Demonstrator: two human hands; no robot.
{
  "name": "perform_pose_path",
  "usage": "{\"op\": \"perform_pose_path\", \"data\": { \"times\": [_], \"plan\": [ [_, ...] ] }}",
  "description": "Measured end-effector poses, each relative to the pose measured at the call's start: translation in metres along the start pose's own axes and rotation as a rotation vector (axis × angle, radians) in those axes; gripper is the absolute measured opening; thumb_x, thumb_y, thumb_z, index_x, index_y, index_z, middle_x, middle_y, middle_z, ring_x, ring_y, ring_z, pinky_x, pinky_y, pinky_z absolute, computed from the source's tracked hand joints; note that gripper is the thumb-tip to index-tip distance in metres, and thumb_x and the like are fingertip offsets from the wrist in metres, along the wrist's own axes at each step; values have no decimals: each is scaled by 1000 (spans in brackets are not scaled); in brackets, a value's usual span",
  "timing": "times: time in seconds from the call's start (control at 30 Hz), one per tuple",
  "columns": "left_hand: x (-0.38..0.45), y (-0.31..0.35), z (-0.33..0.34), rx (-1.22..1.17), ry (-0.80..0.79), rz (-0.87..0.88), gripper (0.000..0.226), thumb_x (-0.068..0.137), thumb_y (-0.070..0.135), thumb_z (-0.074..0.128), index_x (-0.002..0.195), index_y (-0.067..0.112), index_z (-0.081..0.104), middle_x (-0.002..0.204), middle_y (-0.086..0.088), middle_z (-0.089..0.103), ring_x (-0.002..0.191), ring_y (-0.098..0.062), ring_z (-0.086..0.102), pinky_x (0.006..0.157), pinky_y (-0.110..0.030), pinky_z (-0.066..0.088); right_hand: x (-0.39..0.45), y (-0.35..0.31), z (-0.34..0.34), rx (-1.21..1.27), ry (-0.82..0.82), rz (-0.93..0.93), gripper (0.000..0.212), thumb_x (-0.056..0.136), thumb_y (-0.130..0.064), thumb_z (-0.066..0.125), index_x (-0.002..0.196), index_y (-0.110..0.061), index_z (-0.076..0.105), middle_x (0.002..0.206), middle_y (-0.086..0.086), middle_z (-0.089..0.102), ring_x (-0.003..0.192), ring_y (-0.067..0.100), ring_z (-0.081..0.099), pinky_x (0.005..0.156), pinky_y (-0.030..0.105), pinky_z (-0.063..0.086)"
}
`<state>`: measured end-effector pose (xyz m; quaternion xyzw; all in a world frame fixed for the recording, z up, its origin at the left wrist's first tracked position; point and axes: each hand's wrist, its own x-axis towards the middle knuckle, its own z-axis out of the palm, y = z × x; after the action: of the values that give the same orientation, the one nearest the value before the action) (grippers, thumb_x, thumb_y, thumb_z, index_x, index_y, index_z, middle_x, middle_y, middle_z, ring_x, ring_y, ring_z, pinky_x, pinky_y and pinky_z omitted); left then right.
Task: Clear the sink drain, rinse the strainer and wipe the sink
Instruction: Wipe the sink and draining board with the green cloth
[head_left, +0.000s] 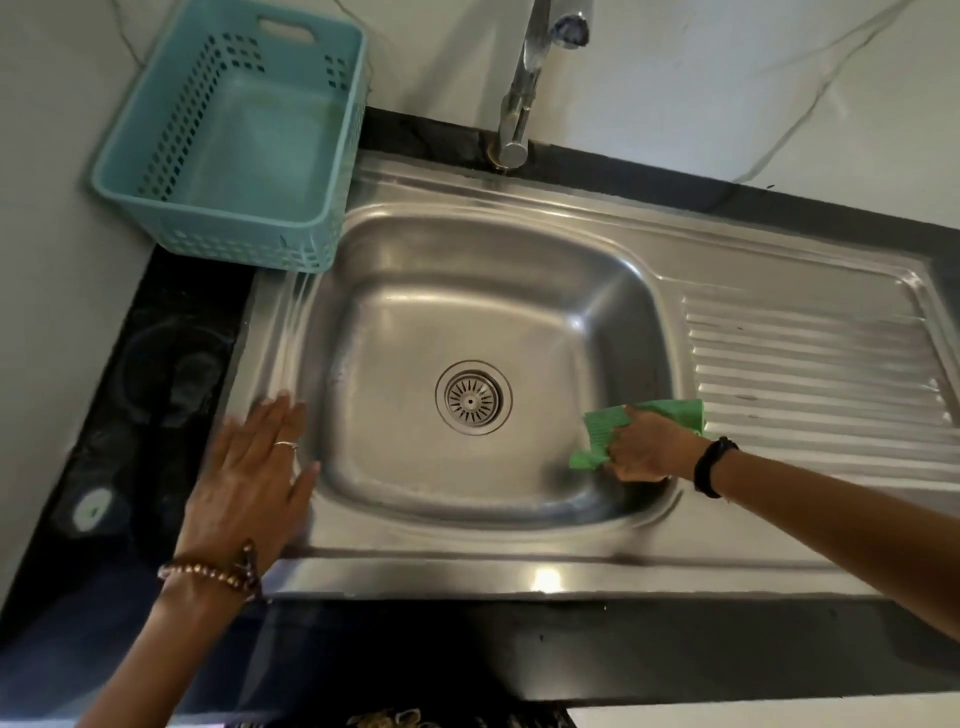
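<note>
A: Nearest the camera, dark glossy tabletop (623, 654) along the front edge, with the stainless steel sink (467, 564) set into it.

B: Left hand (249, 483) lying flat, fingers spread, on the sink's left rim, thumb reaching over the lip of the basin. Thin ring on one finger, brown beaded bracelet (208, 571) at the wrist.

A: Right hand (647, 449) over on the other side, closed round a crumpled green cleaning cloth (602, 431). Pressed against the basin's right wall, just below the rim. Black band (714, 465) round that wrist.

B: Part of the cloth sticking out past the knuckles, up onto the rim beside the ribbed steel draining board (810, 374).

A: Down in the middle of the basin floor, round metal strainer (471, 397) seated in the drain, slots fanning out from its centre. Well apart from both hands.

B: Basin floor looking bare and shiny. Hard to tell wet from dry at this blur.

A: Further back on the left, teal perforated plastic basket (228, 130), nothing inside, its near corner overlapping the sink's rim.

B: And at the very back, chrome tap (519, 104) rising behind the basin against a pale marbled wall (727, 78). No water visible from the spout.
</note>
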<state>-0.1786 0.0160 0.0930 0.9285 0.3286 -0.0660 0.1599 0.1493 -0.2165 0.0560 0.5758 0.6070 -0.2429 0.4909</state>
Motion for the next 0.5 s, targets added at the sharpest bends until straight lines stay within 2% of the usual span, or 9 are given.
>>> {"op": "perform_pose_path", "data": {
  "times": [0.07, 0.13, 0.2, 0.3, 0.33, 0.37, 0.43, 0.5],
  "plan": [
    [-6, 6, 5, -15, -54, 88, 94, 78, 73, 6, 138, 7, 34, 145, -17, 37, 134, -32, 35, 113, -52, 21, -6, -14, -1, 92, -22, 12, 43, 101, -25, 23, 117, -14, 61, 123, 7, 63, 116, 28, 55, 108, 47, 31],
    [-14, 10, 13, 8, -81, 147, 101, 62, 86, -6, 141, 26, 18, 150, -5, 29, 138, -24, 30, 114, -48, 15, -11, -28, -3, 246, -29, 44, 54, 101, -37, 17, 111, -12, 63, 119, 8, 65, 113, 28, 57, 108, 43, 32],
    [-21, 10, 18, 28, -139, 149, 101, 53, 90, -10, 139, 39, 2, 154, 4, 17, 142, -17, 19, 115, -43, 6, -16, -35, -5, 472, -28, 127, 73, 97, -52, 8, 99, -8, 66, 110, 10, 68, 106, 30, 59, 104, 39, 37],
    [-27, 5, 20, 2, -128, 163, 99, 58, 90, -4, 140, 37, 9, 154, 0, 19, 142, -20, 19, 114, -42, 6, -28, -46, -13, 761, -52, 250, 85, 87, -69, 0, 78, -8, 59, 108, 12, 65, 97, 27, 57, 96, 34, 35],
    [-28, 3, 19, -3, -122, 172, 99, 59, 90, -1, 140, 36, 11, 153, -1, 19, 142, -21, 20, 113, -42, 7, -31, -49, -16, 835, -63, 280, 89, 86, -72, 1, 84, -7, 61, 115, 11, 63, 101, 28, 56, 97, 35, 34],
    [-29, 1, 18, -2, -116, 183, 99, 59, 90, 2, 140, 34, 14, 153, -3, 20, 141, -23, 20, 113, -43, 10, -34, -52, -19, 896, -76, 309, 91, 86, -73, 2, 98, -7, 64, 124, 10, 59, 109, 29, 54, 98, 36, 32],
    [-33, -1, 18, 23, -96, 193, 102, 61, 90, 5, 141, 29, 18, 152, -9, 21, 140, -26, 23, 112, -46, 14, -41, -58, -25, 993, -100, 360, 82, 88, -70, 8, 121, -14, 58, 134, 9, 54, 116, 30, 51, 95, 35, 33],
    [-37, -3, 18, 57, -91, 179, 106, 62, 90, 8, 142, 22, 23, 151, -15, 24, 138, -30, 25, 112, -48, 13, -45, -65, -32, 1057, -99, 382, 73, 92, -64, 12, 121, -13, 56, 133, 12, 54, 114, 31, 51, 93, 35, 34]
  ]
}}
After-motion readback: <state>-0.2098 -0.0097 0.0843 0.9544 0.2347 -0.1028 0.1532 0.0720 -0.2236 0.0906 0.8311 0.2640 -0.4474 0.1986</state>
